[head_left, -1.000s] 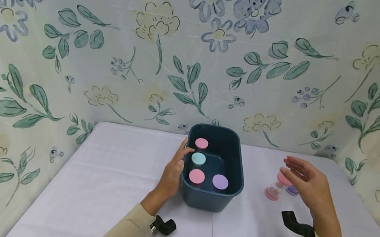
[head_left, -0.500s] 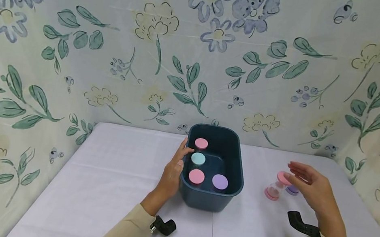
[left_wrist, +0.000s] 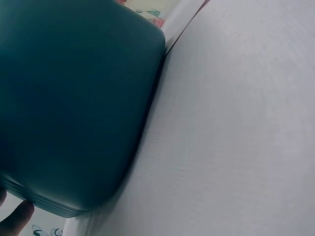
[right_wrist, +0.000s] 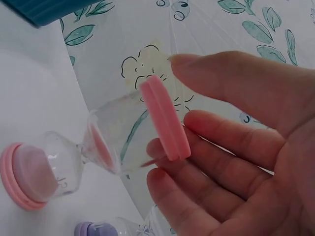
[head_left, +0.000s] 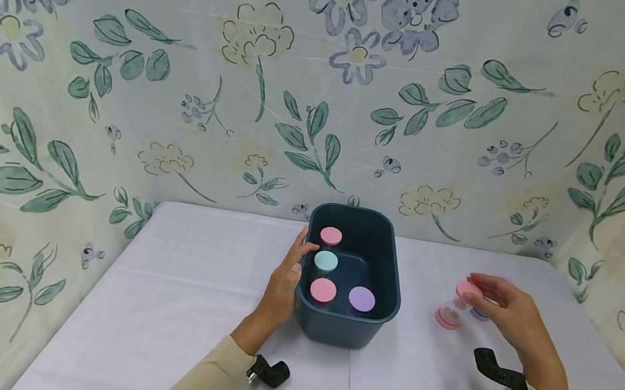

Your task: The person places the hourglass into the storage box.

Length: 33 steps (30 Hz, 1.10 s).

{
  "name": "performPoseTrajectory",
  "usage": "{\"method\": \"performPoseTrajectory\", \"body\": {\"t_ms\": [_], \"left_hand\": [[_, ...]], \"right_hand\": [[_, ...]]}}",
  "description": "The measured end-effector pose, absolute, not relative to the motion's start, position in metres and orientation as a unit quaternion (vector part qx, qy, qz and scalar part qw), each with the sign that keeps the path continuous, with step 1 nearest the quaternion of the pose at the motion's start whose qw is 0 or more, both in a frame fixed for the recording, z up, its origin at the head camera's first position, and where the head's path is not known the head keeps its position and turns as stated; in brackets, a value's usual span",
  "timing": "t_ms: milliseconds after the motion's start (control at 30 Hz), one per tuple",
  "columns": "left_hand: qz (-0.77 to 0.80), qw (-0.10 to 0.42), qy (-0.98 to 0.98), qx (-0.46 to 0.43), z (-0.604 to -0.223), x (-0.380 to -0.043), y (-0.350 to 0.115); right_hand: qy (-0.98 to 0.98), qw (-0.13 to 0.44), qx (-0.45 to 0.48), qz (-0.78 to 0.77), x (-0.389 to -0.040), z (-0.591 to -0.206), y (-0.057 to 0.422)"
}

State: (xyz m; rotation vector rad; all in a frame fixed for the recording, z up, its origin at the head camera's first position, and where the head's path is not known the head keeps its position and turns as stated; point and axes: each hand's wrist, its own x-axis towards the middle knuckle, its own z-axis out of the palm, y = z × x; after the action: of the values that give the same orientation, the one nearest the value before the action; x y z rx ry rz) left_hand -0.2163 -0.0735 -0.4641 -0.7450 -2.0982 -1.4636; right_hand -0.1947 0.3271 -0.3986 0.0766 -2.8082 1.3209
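Observation:
My left hand [head_left: 278,288] holds the left wall of a dark blue plastic bin [head_left: 337,330], one finger hooked over its rim. In the left wrist view, the bin's outer wall [left_wrist: 74,108] fills much of the picture, with a fingertip [left_wrist: 19,216] by the rim. Inside stand hourglasses with two pink caps, a light blue cap [head_left: 326,261] and a purple cap [head_left: 361,299]. On the right, my right hand [head_left: 513,313] is around the top of a pink hourglass [right_wrist: 110,132]. Fingers lie under its pink cap; the thumb is apart from it. The hourglass stands upright.
Behind the pink hourglass stands a purple one [right_wrist: 101,228], partly hidden by the right hand. A white cloth [head_left: 180,310] covers the table. Close behind the bin hangs a floral curtain [head_left: 240,110].
My right hand first drew back slightly to the right, then lowered, its fingers coming around the pink hourglass's top. The left hand and the bin have stayed still.

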Motion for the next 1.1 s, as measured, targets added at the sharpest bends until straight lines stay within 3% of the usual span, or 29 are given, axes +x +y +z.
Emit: {"method": "performPoseTrajectory", "body": {"t_ms": [1100], "left_hand": [[-0.531,0.237,-0.772,-0.259,-0.464,-0.216,-0.072]], "right_hand": [[-0.911,-0.036,0.028,0.41,-0.2,-0.41,0.335]]}}
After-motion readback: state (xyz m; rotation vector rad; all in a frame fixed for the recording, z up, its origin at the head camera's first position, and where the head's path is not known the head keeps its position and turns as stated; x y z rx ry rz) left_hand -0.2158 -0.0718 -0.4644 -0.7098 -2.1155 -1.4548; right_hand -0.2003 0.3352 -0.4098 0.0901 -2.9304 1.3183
